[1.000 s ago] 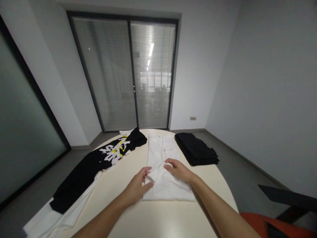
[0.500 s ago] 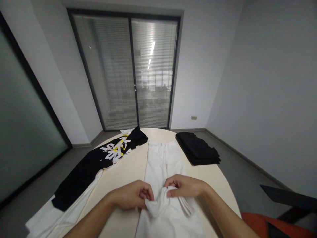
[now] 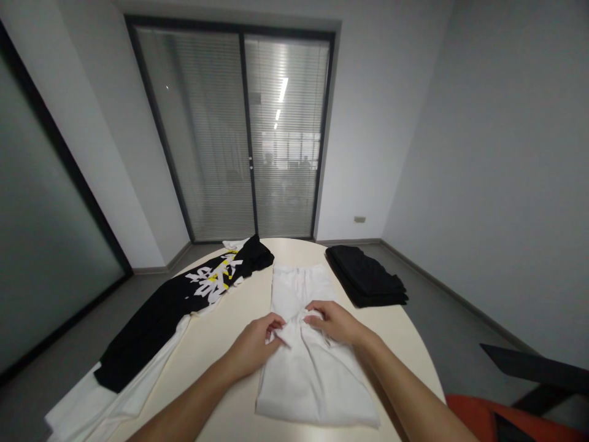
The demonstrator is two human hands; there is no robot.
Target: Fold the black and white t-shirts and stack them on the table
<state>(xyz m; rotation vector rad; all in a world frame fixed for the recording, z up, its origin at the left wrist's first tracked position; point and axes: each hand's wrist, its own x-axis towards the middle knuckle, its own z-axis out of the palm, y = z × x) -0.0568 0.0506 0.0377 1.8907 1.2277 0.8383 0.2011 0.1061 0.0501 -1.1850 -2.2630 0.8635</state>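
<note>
Head view shows the white garment [image 3: 313,380] lying flat on the bench [image 3: 230,307] straight ahead of you, its long axis running near to far. Your left hand [image 3: 252,348] and right hand [image 3: 337,323] meet at its middle, equally close, fingers drawn together, pinching a cross crease. Folded black clothes [image 3: 368,279] lie far right.

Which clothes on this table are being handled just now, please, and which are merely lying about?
In hand: white garment, gripped by left hand and right hand.
Lying about: black printed garment, white cloth beneath it, folded black pile.
</note>
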